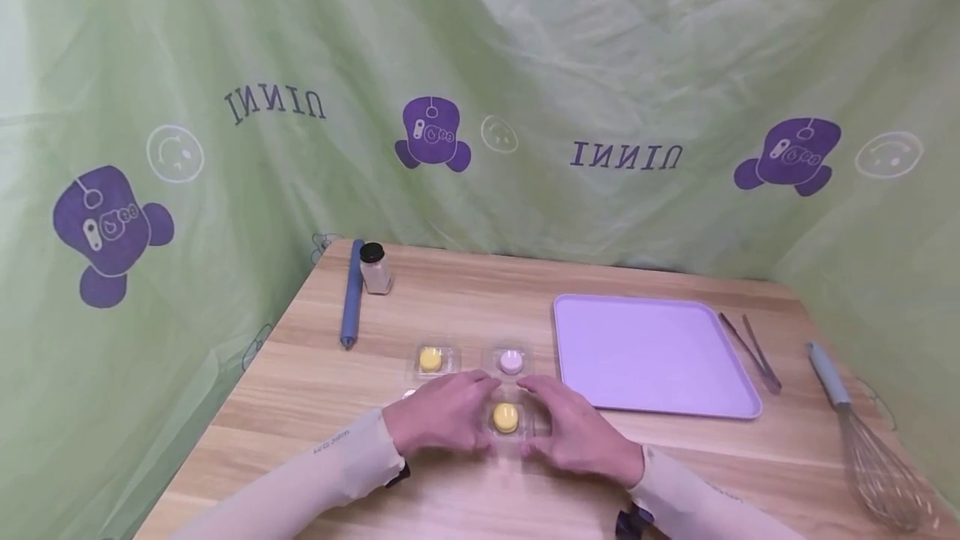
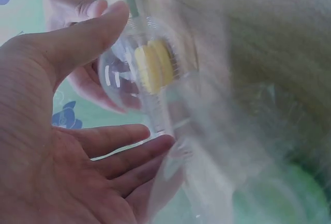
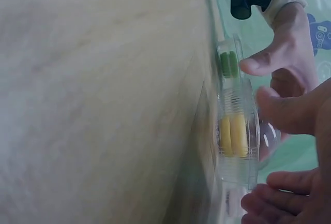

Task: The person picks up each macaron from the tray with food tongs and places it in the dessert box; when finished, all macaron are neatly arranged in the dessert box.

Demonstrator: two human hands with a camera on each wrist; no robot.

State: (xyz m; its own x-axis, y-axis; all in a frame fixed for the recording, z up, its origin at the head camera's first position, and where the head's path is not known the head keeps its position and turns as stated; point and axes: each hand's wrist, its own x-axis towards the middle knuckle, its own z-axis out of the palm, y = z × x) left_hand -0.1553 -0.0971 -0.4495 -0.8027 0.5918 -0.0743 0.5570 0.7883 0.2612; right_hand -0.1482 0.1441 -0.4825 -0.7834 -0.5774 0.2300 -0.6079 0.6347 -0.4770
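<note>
A clear plastic box with a yellow macaron (image 1: 506, 417) inside rests on the table between the two hands. My left hand (image 1: 448, 412) curves along its left side, thumb and fingers apart. Opposite it, my right hand (image 1: 582, 427) is spread at the right side, fingers loosely bent. The left wrist view shows the yellow macaron (image 2: 154, 66) under a domed lid near the left fingertips. In the right wrist view the box (image 3: 238, 169) stands just off the right hand; whether skin touches plastic I cannot tell. Behind are boxes with a pink macaron (image 1: 512, 362) and another yellow macaron (image 1: 431, 359).
A green macaron (image 3: 229, 64) in its box shows beyond, mostly hidden by the left hand in the head view. Right of the hands lie a purple tray (image 1: 652, 357), tongs (image 1: 756, 357) and a whisk (image 1: 873, 448). At back left are a blue rod (image 1: 352, 294) and a black-capped jar (image 1: 376, 269).
</note>
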